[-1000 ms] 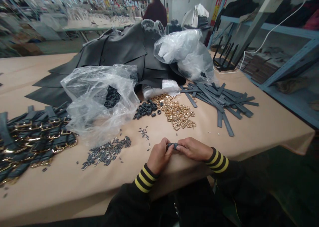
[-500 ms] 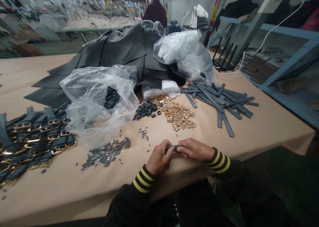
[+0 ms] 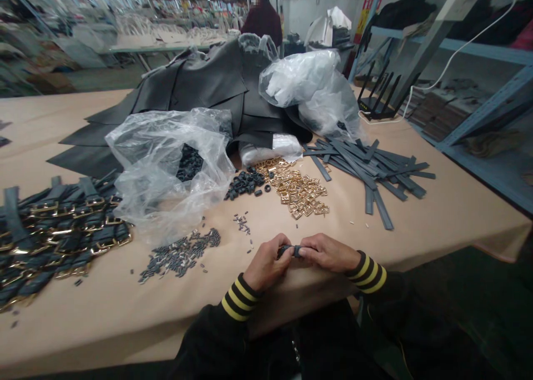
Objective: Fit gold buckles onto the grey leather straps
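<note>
Close to the table's front edge, my left hand (image 3: 267,262) and my right hand (image 3: 328,252) pinch one short dark strap (image 3: 296,250) between them. Most of the strap is covered by my fingers, and I cannot tell whether a buckle is on it. Beyond my hands lie a heap of gold buckles (image 3: 306,194) and a pile of dark loops (image 3: 245,183). To the left of my left hand, many small dark and pale tube-like pieces (image 3: 179,255) are scattered.
Loose dark strips (image 3: 370,166) lie at the right. Buckled straps (image 3: 62,235) are heaped at the left. Clear plastic bags (image 3: 166,174) and stacked dark sheets (image 3: 204,80) stand behind. A black router (image 3: 377,105) sits near blue shelving (image 3: 491,113). Another person (image 3: 263,21) is in the background.
My hands keep their grip on the strap and have hardly moved. The whole view has shifted slightly, so the table's things appear a little further right.
</note>
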`<state>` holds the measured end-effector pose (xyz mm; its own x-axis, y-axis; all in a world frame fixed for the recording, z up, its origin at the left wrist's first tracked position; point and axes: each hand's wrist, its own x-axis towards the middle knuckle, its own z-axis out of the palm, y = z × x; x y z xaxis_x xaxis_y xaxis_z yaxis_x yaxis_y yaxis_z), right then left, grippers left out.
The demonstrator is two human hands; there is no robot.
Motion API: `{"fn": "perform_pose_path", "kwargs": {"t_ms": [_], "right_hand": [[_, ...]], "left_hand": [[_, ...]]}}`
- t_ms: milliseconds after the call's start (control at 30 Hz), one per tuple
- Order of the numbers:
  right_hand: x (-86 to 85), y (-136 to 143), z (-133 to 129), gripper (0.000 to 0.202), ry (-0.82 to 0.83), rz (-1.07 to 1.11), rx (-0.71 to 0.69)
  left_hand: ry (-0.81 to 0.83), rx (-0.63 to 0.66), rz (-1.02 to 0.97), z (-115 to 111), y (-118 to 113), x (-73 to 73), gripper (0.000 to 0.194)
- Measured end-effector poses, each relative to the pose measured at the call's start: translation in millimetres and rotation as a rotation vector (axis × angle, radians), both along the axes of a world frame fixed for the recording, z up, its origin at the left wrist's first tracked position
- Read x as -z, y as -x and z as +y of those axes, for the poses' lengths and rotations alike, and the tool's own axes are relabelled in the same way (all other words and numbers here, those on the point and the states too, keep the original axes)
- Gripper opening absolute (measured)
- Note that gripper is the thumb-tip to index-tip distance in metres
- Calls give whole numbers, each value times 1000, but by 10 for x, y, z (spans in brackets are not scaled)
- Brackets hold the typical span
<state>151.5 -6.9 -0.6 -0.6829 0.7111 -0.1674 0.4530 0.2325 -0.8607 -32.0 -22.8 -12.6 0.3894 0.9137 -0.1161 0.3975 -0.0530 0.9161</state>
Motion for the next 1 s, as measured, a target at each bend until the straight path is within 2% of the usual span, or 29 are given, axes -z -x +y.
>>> {"fn": "perform_pose_path", "kwargs": {"t_ms": [100,167,233,367,433,567,733,900,1000], "right_hand": [[-64,-16,4,29,8,-9,-24],[-112,-19,11,27,-60,-57,-40],[-131,-13,15,25,-134,-106,-52],[-65,9,7,22,-235,-154,19],[-25,12,1,21,-235,-140,57],[12,-8,9,27,-124,-41,27],[14,-33,52,32,3,-1,-8],[-97,-26,101,25,-112,-148,-111],[-162,18,104,20,-189,-209,-135]], "left_hand": [[266,134,-194,45,47,-56,21],[326,172,-228,74,55,-73,22],[238,150,-135,84,31,-68,20],[-157,4,229,54,-63,-22,12],[-215,-4,290,47,-82,-10,11],[-93,119,118,76,-33,-27,14],[104,176,-135,73,36,-32,20],[307,224,-319,0,45,26,21],[312,165,-347,-26,21,61,17]]}}
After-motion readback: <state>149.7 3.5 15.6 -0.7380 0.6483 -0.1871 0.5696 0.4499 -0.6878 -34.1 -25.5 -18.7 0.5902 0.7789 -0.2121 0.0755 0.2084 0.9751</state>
